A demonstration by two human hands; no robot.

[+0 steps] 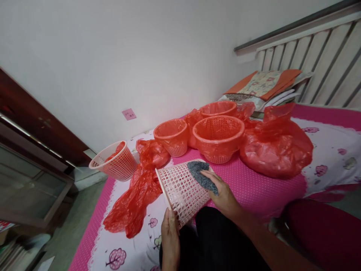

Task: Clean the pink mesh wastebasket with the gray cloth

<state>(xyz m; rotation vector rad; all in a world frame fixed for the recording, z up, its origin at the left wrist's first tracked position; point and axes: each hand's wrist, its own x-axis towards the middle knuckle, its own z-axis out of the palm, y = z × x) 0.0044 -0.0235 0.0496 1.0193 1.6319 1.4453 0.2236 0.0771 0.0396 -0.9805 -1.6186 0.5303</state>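
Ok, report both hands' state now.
Left hand: closed on the rim of the pale pink perforated plastic basket.
Right hand: holding a grey cloth against that basket.

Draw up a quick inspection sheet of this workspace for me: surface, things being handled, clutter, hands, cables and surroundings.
Surface: pink-and-white bedsheet with tree prints.
Things being handled: pale basket, tilted on its side; grey cloth against its wall.
Clutter: three baskets lined with red plastic; another basket with red plastic inside; crumpled red bags; a bulging red bag; a stack of folded fabric.
Hands: left hand grips the pale basket's rim; right hand presses the grey cloth to its side.
Cables: nothing seen.
Surroundings: white wall with a pink note; pale slatted panel at right.
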